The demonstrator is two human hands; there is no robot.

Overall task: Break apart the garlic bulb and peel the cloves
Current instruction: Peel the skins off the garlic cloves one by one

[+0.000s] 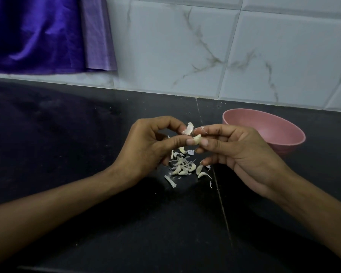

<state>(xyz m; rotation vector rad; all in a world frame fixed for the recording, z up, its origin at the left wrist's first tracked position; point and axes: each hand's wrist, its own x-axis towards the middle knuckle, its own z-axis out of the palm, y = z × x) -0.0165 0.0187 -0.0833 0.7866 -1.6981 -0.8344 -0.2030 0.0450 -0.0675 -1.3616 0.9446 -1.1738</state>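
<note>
Both hands meet above the dark counter (87, 134). My left hand (146, 146) and my right hand (236, 152) pinch a small pale garlic clove (197, 139) between their thumbs. A curl of white skin (189, 128) sticks up by my left forefinger tip. Below the hands lies a heap of several garlic cloves and peel scraps (183, 166) on the counter.
A pink bowl (268, 127) stands on the counter just behind my right hand, its inside showing nothing. A marbled tile wall (224, 52) runs along the back. Purple cloth (43, 34) hangs at the top left. A seam (220, 201) crosses the counter.
</note>
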